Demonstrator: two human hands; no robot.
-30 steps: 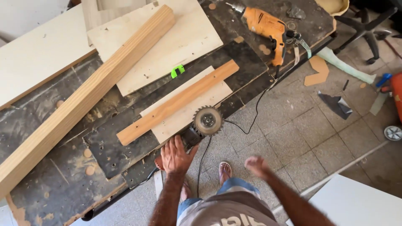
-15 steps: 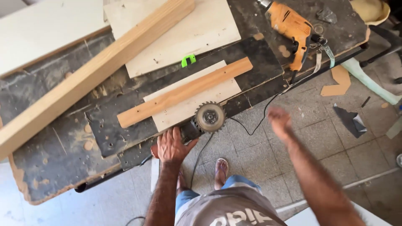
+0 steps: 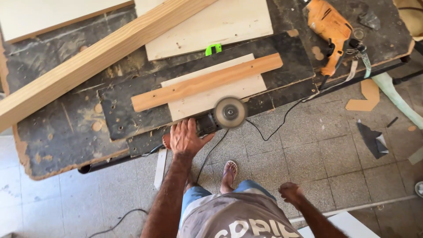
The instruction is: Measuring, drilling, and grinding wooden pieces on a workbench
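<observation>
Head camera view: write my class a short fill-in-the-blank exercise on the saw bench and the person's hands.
1. The left hand rests beside the body of the ____ saw.
2. The saw blade looks blurred because it is ____.
3. The right hand holds ____.
4. The drill on the workbench is ____ in colour.

Missing words: circular; spinning; nothing; orange

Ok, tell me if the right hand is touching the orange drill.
No, the right hand hangs low over the floor tiles, far from the drill lying on the bench.

We see a rough, scarred dark workbench [image 3: 66, 128], a smooth pale wooden strip [image 3: 207, 81], a blurred metal saw blade [image 3: 230, 112], and a matt orange plastic drill [image 3: 328, 31].
</observation>
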